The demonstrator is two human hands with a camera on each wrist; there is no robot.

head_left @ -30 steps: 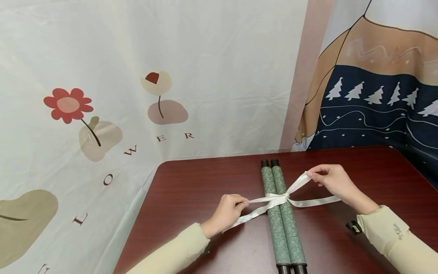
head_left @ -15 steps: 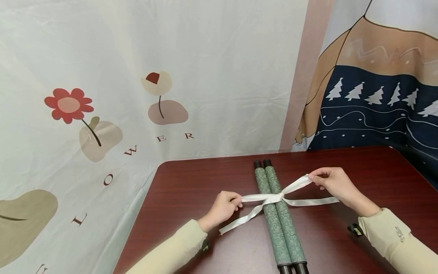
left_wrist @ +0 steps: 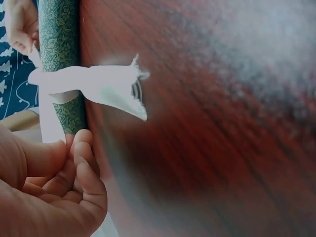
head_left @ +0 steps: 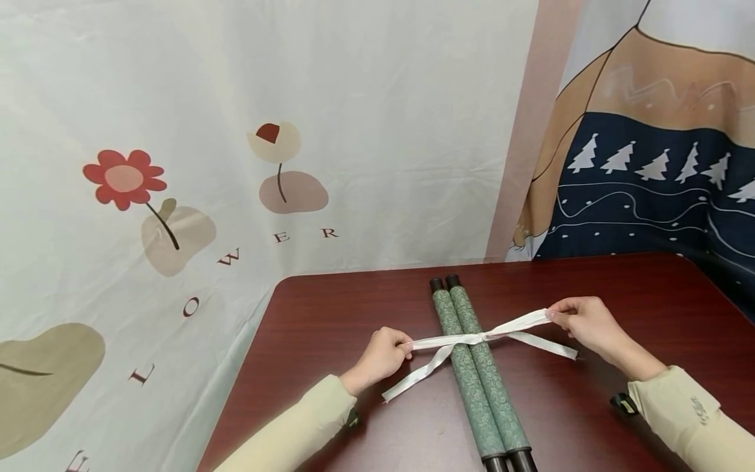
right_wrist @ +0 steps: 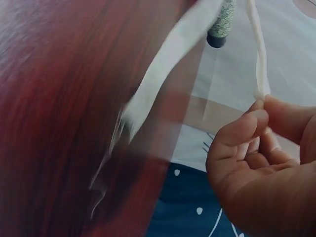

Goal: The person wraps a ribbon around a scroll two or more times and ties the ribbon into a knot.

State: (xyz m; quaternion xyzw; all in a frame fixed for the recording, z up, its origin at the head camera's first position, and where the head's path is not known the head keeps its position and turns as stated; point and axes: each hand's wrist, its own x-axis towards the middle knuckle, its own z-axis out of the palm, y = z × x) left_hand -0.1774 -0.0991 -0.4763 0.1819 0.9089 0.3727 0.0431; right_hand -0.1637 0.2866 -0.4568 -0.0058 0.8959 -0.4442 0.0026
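Observation:
Two green patterned scroll rolls with black end knobs lie side by side on the table, bound round the middle by a white ribbon knotted on top. My left hand pinches one loop of the ribbon on the left between thumb and fingers. On the other side, my right hand pinches the opposite loop, raised a little above the table. Two loose ribbon tails hang out, one towards each side. In the right wrist view, the frayed ribbon tail hangs apart from the pinching fingers.
The dark red wooden table has rounded back corners. Behind it hangs a white cloth with printed flowers and letters, and to the right a navy cloth with white trees. The rolls' near ends leave the head view's bottom edge.
My right hand has drawn its loop outward to the right and slightly down, and the knot looks smaller. The rolls' far ends have swung left. The left hand has shifted slightly left.

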